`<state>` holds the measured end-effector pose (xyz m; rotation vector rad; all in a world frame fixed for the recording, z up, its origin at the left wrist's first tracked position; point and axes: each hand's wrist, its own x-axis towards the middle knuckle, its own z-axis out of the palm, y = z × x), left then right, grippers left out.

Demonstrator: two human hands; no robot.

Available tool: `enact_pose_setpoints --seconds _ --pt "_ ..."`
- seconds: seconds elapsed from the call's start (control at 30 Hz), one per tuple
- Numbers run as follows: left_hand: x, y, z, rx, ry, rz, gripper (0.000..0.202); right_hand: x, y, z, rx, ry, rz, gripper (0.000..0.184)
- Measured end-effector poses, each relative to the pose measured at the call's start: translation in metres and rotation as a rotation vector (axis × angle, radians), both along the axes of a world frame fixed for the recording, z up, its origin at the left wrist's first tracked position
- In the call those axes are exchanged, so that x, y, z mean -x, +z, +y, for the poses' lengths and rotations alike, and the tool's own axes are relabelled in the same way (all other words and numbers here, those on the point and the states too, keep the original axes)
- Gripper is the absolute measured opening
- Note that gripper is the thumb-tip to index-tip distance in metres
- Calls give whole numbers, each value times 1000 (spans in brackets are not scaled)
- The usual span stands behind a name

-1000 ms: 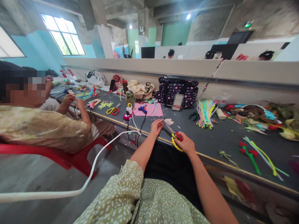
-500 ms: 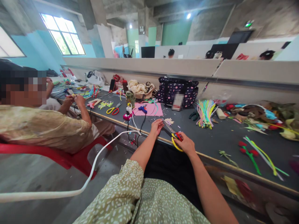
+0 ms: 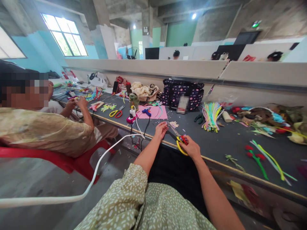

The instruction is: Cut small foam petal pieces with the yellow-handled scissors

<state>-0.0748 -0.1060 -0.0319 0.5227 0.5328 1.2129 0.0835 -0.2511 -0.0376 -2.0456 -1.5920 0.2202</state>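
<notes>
My right hand (image 3: 192, 147) grips a pair of scissors (image 3: 182, 140) with one red and one yellow handle loop, above the table's front edge. The blades point away from me and to the left, toward my left hand (image 3: 161, 129). That hand is closed in a pinch near the blade tips; what sits between its fingers is too small to make out. Just beyond the blades lies a small heap of pale cut pieces (image 3: 174, 124) on the dark tabletop (image 3: 211, 143).
A blue glue gun (image 3: 146, 111) rests on a pink sheet (image 3: 158, 112). Pastel pipe cleaners (image 3: 211, 116) stand bunched at right, near a red-and-green piece (image 3: 257, 158). A white cable (image 3: 100, 159) crosses at left, where a co-worker (image 3: 43, 131) sits. A patterned bag (image 3: 183, 94) stands behind.
The scissors have shifted very slightly to the right at the blades. Both my hands stay in nearly the same place.
</notes>
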Motion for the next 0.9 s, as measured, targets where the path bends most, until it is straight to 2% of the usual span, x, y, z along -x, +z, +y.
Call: enact_pose_setpoints --seconds 0.4,0.9 --pt "0 -1 1 10 -24 -22 21 7 3 -4 4 -12 -180 49" --pt "-1 0 1 35 -7 31 22 13 3 -6 -4 -41 -267 52"
